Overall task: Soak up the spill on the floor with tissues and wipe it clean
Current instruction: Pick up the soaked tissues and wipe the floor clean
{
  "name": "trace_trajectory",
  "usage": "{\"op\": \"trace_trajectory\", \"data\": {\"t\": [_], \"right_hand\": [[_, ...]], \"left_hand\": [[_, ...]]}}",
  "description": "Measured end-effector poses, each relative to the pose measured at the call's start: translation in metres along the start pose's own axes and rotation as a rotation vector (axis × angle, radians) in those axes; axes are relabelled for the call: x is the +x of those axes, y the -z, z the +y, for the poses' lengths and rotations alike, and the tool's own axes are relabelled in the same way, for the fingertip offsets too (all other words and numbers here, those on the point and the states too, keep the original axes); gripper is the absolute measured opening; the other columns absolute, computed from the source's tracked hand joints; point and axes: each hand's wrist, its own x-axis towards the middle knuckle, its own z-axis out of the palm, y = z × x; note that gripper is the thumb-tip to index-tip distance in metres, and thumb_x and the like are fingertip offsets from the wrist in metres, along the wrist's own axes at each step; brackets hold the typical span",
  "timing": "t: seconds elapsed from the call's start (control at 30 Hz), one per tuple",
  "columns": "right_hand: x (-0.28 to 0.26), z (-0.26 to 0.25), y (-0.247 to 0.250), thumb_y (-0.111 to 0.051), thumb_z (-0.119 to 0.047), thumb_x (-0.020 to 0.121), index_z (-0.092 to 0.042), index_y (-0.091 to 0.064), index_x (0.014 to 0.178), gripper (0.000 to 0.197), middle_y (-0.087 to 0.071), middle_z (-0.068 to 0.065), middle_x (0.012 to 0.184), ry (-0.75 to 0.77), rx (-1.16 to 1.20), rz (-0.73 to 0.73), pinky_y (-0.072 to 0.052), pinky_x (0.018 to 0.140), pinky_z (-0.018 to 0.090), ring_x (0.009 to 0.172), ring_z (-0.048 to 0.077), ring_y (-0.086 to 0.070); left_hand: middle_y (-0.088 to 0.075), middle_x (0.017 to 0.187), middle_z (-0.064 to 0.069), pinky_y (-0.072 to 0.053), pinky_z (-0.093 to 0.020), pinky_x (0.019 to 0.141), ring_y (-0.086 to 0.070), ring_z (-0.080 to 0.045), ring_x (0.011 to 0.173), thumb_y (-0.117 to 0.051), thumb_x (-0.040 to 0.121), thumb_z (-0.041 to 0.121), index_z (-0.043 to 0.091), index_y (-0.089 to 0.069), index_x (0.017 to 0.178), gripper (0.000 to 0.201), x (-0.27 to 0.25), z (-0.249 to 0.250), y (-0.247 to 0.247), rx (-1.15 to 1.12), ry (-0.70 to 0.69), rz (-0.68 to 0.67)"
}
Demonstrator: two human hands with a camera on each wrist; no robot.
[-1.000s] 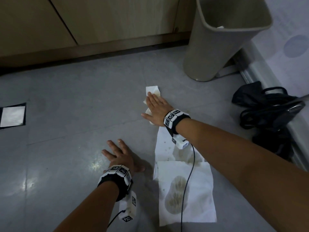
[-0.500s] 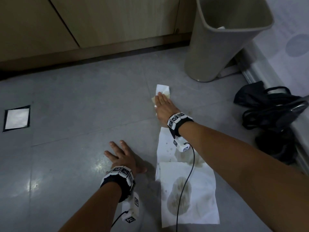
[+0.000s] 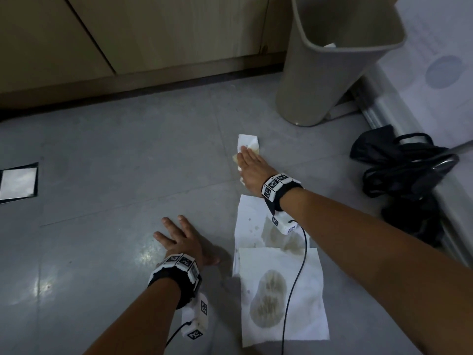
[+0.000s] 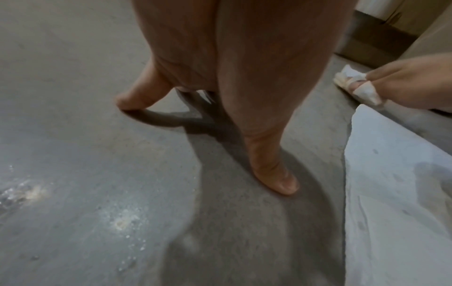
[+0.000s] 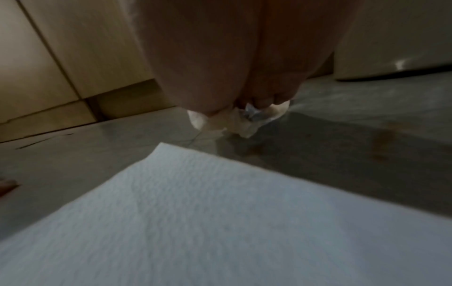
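My right hand (image 3: 249,162) lies flat, fingers straight and together, pressing a crumpled, yellow-stained tissue (image 3: 247,142) onto the grey floor just short of the bin. The right wrist view shows that tissue (image 5: 244,121) bunched under the fingertips, with faint brown smears (image 5: 381,141) on the floor beside it. Two flat tissues lie behind my wrist: a near tissue (image 3: 307,283) with a large brown soaked patch and a far tissue (image 3: 249,226) with smaller stains. My left hand (image 3: 179,237) rests spread on the bare floor, left of the tissues, holding nothing.
A tall beige waste bin (image 3: 332,60) stands just beyond my right hand. A black bag (image 3: 404,170) lies at the right against a metal rail. Wooden cabinets (image 3: 153,34) line the back. A square floor plate (image 3: 18,183) sits at far left.
My right hand slid the crumpled tissue a little to the right and its fingers drew together. My left hand stayed planted on the floor.
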Motion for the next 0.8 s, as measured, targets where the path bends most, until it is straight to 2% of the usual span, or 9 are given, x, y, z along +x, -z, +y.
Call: {"op": "trace_trajectory", "data": {"t": [0.1, 0.2, 0.23, 0.3, 0.4, 0.5, 0.57, 0.7, 0.8], "right_hand": [[-0.024, 0.018, -0.014, -0.035, -0.036, 0.102, 0.002, 0.002, 0.155, 0.074, 0.011, 0.019, 0.164, -0.085, -0.042, 0.028, -0.002, 0.124, 0.04, 0.153, 0.029, 0.007], [-0.048, 0.032, -0.033, -0.012, -0.045, 0.095, 0.001, -0.014, 0.154, 0.075, 0.014, 0.022, 0.163, -0.076, -0.071, -0.065, -0.008, 0.122, 0.048, 0.151, 0.034, 0.012], [-0.047, 0.036, -0.035, -0.009, -0.046, 0.094, 0.001, -0.014, 0.154, 0.077, 0.015, 0.021, 0.162, -0.067, -0.084, -0.082, -0.01, 0.121, 0.05, 0.151, 0.034, 0.013], [-0.046, 0.041, -0.029, -0.017, -0.043, 0.099, 0.001, -0.004, 0.155, 0.073, 0.015, 0.02, 0.163, -0.059, -0.063, -0.087, -0.011, 0.121, 0.048, 0.152, 0.033, 0.011], [-0.055, 0.054, -0.022, -0.018, -0.034, 0.102, 0.002, -0.001, 0.155, 0.066, 0.013, 0.019, 0.163, -0.112, -0.005, -0.064, -0.008, 0.123, 0.045, 0.152, 0.031, 0.007], [-0.082, 0.064, -0.035, -0.012, -0.039, 0.101, 0.002, 0.008, 0.154, 0.07, 0.016, 0.018, 0.163, -0.191, -0.03, -0.034, -0.009, 0.123, 0.043, 0.153, 0.03, 0.006], [-0.095, 0.065, -0.044, -0.017, -0.036, 0.103, -0.002, 0.011, 0.154, 0.067, 0.018, 0.014, 0.163, -0.203, -0.036, -0.045, -0.01, 0.122, 0.041, 0.153, 0.027, 0.008], [-0.093, 0.064, -0.032, -0.019, -0.032, 0.106, -0.003, 0.009, 0.155, 0.064, 0.016, 0.014, 0.164, -0.191, 0.024, -0.047, -0.007, 0.122, 0.04, 0.153, 0.025, 0.007], [-0.091, 0.047, -0.035, -0.016, -0.035, 0.107, -0.002, 0.008, 0.155, 0.063, 0.016, 0.012, 0.164, -0.074, 0.047, -0.078, 0.0, 0.124, 0.041, 0.152, 0.024, 0.012]], "left_hand": [[0.045, 0.148, -0.027, -0.027, -0.065, 0.113, 0.028, -0.059, 0.137, -0.08, 0.066, 0.065, 0.01, 0.033, 0.149, 0.151, 0.0, -0.001, -0.001, 0.004, -0.002, 0.004], [0.043, 0.148, -0.027, -0.028, -0.065, 0.112, 0.026, -0.059, 0.138, -0.079, 0.066, 0.066, 0.009, 0.033, 0.149, 0.15, -0.001, -0.001, -0.003, 0.002, -0.014, 0.013], [0.043, 0.149, -0.027, -0.028, -0.065, 0.112, 0.025, -0.059, 0.138, -0.079, 0.067, 0.067, 0.009, 0.032, 0.149, 0.15, -0.002, -0.002, -0.002, 0.005, -0.026, 0.025], [0.041, 0.15, -0.027, -0.027, -0.066, 0.112, 0.023, -0.059, 0.139, -0.078, 0.066, 0.068, 0.009, 0.031, 0.15, 0.149, -0.006, -0.003, -0.002, 0.007, -0.036, 0.044], [0.039, 0.152, -0.027, -0.025, -0.066, 0.112, 0.022, -0.059, 0.14, -0.077, 0.067, 0.069, 0.01, 0.031, 0.15, 0.149, -0.009, -0.002, -0.001, 0.012, -0.032, 0.044], [0.038, 0.152, -0.027, -0.023, -0.067, 0.113, 0.022, -0.059, 0.14, -0.076, 0.067, 0.069, 0.01, 0.031, 0.15, 0.148, -0.007, -0.003, -0.002, 0.004, -0.037, 0.043], [0.039, 0.152, -0.027, -0.022, -0.067, 0.114, 0.022, -0.059, 0.14, -0.078, 0.067, 0.068, 0.01, 0.031, 0.15, 0.148, -0.007, -0.004, -0.002, 0.0, -0.049, 0.046], [0.041, 0.151, -0.025, -0.021, -0.067, 0.114, 0.025, -0.057, 0.14, -0.081, 0.064, 0.066, 0.012, 0.031, 0.15, 0.151, -0.006, -0.005, -0.003, -0.016, -0.045, 0.038], [0.043, 0.15, -0.023, -0.02, -0.068, 0.113, 0.027, -0.057, 0.139, -0.082, 0.062, 0.066, 0.013, 0.032, 0.15, 0.153, -0.003, -0.006, -0.003, -0.016, -0.044, 0.036]]}}
